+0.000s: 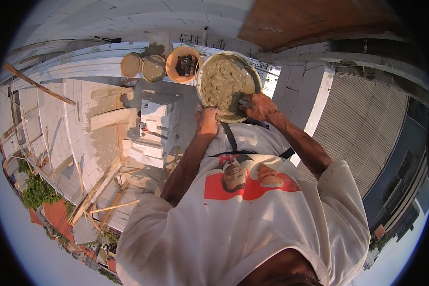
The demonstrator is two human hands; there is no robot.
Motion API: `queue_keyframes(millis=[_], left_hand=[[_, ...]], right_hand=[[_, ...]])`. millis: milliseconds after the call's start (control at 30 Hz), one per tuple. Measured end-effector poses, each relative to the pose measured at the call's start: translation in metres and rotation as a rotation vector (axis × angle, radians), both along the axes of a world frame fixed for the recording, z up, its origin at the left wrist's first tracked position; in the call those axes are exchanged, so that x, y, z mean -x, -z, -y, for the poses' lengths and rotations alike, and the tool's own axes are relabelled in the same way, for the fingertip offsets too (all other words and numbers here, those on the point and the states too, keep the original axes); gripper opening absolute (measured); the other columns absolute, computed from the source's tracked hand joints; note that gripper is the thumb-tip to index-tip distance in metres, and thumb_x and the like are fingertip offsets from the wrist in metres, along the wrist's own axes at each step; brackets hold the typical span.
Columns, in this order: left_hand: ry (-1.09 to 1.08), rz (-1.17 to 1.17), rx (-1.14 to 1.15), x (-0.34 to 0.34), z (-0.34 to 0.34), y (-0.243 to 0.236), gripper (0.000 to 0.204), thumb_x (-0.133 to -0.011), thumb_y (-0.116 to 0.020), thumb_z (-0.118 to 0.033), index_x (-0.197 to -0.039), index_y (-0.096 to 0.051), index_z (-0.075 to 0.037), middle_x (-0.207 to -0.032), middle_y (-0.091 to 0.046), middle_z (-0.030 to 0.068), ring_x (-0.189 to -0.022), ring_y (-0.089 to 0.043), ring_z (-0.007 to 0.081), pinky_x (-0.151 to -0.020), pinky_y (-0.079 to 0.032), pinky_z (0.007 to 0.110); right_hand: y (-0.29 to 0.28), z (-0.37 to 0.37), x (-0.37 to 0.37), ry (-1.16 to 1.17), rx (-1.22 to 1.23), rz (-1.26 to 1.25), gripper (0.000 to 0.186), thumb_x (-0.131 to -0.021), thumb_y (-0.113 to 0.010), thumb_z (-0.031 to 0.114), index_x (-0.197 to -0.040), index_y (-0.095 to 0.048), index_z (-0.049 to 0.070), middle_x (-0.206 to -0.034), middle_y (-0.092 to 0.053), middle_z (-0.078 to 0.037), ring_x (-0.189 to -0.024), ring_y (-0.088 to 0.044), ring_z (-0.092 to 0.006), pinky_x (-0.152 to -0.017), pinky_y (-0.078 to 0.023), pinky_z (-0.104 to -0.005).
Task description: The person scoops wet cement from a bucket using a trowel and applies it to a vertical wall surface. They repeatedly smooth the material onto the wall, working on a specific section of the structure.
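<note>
Gripping the near rim of a round metal pan [222, 81] full of wet grey mortar [221, 80], left hand [207, 120] clenched on the edge. Right hand [257, 106] grasping a trowel [240, 101], dug into the mix just beside that rim. Beyond the pan: an orange bucket [182, 63] and two smaller buckets [143, 66]. Left of the grip, stacked white blocks [152, 133].

Both hands grip a round metal pan [229, 86] of grey mortar: left hand [208, 120] at its rim, right hand [258, 106] opposite (three buckets [186, 64] stand behind).
</note>
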State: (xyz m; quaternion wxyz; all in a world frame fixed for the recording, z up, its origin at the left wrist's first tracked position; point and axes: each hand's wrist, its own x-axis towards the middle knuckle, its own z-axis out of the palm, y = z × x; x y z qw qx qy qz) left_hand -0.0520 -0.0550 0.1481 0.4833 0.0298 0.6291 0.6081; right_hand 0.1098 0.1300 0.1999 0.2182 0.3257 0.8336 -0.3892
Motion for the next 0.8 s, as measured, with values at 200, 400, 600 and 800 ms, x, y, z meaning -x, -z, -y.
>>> queue_keyframes(millis=[200, 400, 600, 800], left_hand=[[0.149, -0.267, 0.068, 0.001, 0.000, -0.019, 0.028, -0.075, -0.065, 0.006, -0.102, -0.069, 0.002, -0.097, -0.071, 0.0101, -0.083, -0.072, 0.0230, -0.073, -0.057, 0.033], [0.040, -0.087, 0.079, 0.001, 0.011, -0.008, 0.021, -0.078, -0.066, 0.003, -0.098, -0.070, 0.000, -0.103, -0.070, 0.0121, -0.080, -0.070, 0.0217, -0.071, -0.056, 0.031], [0.293, -0.526, 0.078, 0.009, 0.016, -0.002, 0.023, -0.068, -0.064, 0.006, -0.088, -0.070, -0.001, -0.087, -0.068, 0.0093, -0.074, -0.065, 0.0224, -0.063, -0.051, 0.032], [-0.010, 0.080, -0.020, 0.012, 0.013, 0.035, 0.025, -0.070, -0.064, 0.007, -0.091, -0.069, -0.005, -0.089, -0.067, 0.0112, -0.078, -0.067, 0.0270, -0.068, -0.056, 0.037]], right_hand=[[-0.022, 0.003, -0.017, 0.068, -0.005, -0.113, 0.048, -0.086, -0.068, 0.033, -0.127, -0.068, 0.007, -0.103, -0.072, -0.028, -0.098, -0.070, -0.0446, -0.089, -0.057, -0.0508], [-0.046, 0.003, -0.035, 0.127, 0.015, -0.189, 0.048, -0.087, -0.068, 0.034, -0.126, -0.070, 0.006, -0.098, -0.072, -0.030, -0.093, -0.072, -0.0439, -0.088, -0.057, -0.0492], [-0.108, -0.010, -0.041, 0.186, 0.009, -0.161, 0.049, -0.088, -0.068, 0.033, -0.125, -0.069, 0.001, -0.088, -0.073, -0.028, -0.085, -0.072, -0.0422, -0.083, -0.058, -0.0490], [-0.215, -0.052, -0.039, 0.189, -0.085, -0.366, 0.048, -0.091, -0.068, 0.034, -0.125, -0.069, -0.001, -0.087, -0.073, -0.028, -0.080, -0.072, -0.0413, -0.080, -0.058, -0.0488]])
